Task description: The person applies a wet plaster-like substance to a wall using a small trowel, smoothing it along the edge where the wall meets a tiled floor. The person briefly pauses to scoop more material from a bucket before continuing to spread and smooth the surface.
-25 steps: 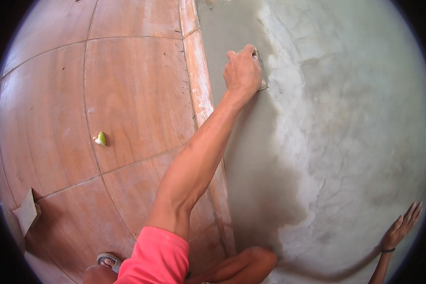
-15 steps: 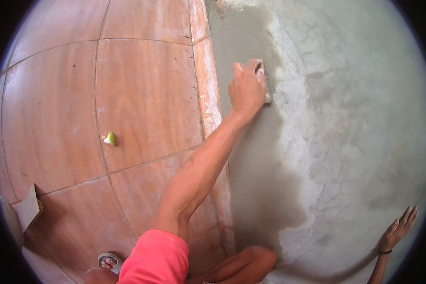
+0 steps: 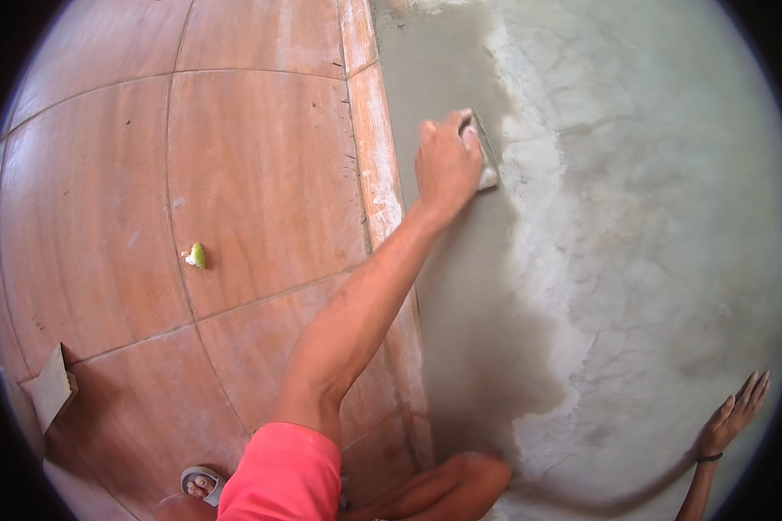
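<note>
My left hand [image 3: 447,165] grips a flat float or trowel [image 3: 487,174], mostly hidden under my fingers, against darker, damp-looking grey cement [image 3: 473,304]. This band runs along a narrow orange tile strip [image 3: 370,148], with a paler, cracked-looking edge on its right side. At the lower right, my right hand [image 3: 732,417], a dark band at its wrist, rests with fingers stretched out on the lighter grey cement surface [image 3: 652,260].
Large orange tiles [image 3: 91,217] cover the left side. On them lie a small green-and-white object [image 3: 195,256] and, lower left, an angular grey slab [image 3: 54,391]. My sandalled foot [image 3: 202,486] and bent leg [image 3: 460,486] are at the bottom.
My left hand and the tool are a little lower on the damp band than 0.8 seconds ago. The view has shifted slightly. My right hand stays about where it was.
</note>
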Demonstrator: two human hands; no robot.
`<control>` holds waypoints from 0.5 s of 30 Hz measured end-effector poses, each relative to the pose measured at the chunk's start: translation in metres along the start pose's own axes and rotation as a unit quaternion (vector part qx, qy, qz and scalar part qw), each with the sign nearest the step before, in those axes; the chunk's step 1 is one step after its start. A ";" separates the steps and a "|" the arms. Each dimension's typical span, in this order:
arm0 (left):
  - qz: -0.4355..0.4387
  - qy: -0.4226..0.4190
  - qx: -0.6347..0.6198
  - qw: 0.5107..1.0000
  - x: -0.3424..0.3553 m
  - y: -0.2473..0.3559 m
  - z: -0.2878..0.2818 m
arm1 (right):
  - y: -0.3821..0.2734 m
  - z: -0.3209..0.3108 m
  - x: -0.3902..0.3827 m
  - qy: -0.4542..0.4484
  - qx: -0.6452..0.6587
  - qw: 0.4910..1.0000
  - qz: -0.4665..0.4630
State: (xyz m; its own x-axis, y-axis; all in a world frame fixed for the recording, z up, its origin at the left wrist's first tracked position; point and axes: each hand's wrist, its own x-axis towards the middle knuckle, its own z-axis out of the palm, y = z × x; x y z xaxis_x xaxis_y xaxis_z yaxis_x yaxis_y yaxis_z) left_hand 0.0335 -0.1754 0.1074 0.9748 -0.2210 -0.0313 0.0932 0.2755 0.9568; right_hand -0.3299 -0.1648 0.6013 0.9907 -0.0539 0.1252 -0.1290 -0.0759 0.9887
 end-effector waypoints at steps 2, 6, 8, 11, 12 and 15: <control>-0.007 -0.019 0.023 1.000 0.032 -0.003 0.001 | -0.002 0.000 0.003 0.006 -0.004 1.000 -0.004; -0.029 -0.053 0.006 0.998 0.003 0.008 0.005 | -0.001 0.001 0.003 0.004 0.001 1.000 -0.002; -0.023 -0.097 0.010 0.995 -0.042 0.018 0.005 | 0.004 -0.001 0.000 0.001 -0.006 1.000 -0.009; -0.044 -0.163 0.021 0.985 -0.064 0.022 -0.001 | 0.008 0.002 -0.006 -0.005 -0.026 0.999 -0.018; -0.030 -0.116 0.022 0.993 -0.052 0.019 -0.002 | 0.009 0.003 -0.008 -0.007 -0.033 0.999 -0.017; 0.008 -0.014 0.034 0.999 0.019 -0.004 -0.005 | 0.003 0.001 -0.003 -0.002 -0.020 1.000 -0.001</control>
State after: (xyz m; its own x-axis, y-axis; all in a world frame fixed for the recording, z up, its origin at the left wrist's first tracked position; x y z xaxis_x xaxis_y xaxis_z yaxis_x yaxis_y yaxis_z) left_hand 0.0531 -0.1762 0.1016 0.9702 -0.2423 -0.0081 0.0620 0.2154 0.9746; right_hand -0.3333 -0.1658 0.6040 0.9906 -0.0574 0.1239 -0.1261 -0.0358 0.9914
